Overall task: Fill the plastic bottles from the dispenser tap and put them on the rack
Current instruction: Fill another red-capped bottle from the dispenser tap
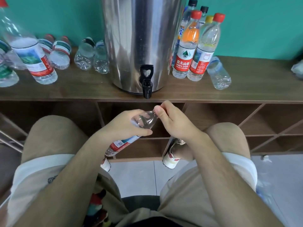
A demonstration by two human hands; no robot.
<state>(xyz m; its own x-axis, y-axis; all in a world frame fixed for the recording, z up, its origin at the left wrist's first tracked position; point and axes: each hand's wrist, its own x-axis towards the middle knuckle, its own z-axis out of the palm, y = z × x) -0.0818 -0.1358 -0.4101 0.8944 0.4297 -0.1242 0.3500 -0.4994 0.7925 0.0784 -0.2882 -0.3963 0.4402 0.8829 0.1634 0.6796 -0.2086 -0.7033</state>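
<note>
L hand (126, 124) grips bottle (144, 120) (tilted); R hand (172, 118) pinches cap end.

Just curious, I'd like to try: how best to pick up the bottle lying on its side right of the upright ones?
Probably take the lying bottle round its middle, coming from above and the right: it lies base toward us on the wooden top, upright bottles crowding its left.

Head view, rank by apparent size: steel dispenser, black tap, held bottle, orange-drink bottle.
1. Dispenser, clearly largest.
2-3. Held bottle and orange-drink bottle look alike; held one is nearer and part-hidden, so unranked.
4. Tap, smallest.
</note>
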